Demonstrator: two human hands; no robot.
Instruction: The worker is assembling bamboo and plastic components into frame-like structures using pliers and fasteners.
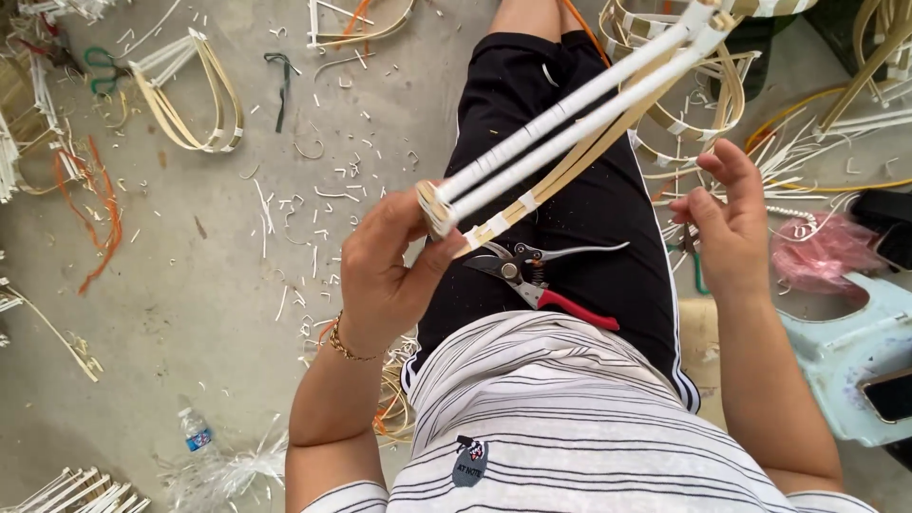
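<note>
Head view, looking straight down: we see the left hand closed around the near end of a bundle of rattan strips, some wrapped in white tape, others bare tan cane. The bundle runs up and to the right from that grip, out over the lap, and its far end is cut off at the top edge, so we cannot tell how it finishes. The right hand is well apart from the bundle, lower and to the right; its fingers are loosely spread and it grips nothing we can make out. Something small and dark shows at its palm edge, too small to identify. Pruning shears with a red handle lie on the black shorts, just below the held end of the bundle, between the two hands and touching neither. We note a gold bracelet on the left wrist. On the concrete floor lie white offcuts, a bent cane loop, orange strands and a small plastic bottle. A pale blue stool stands at right, partly cut off by the frame edge.
</note>
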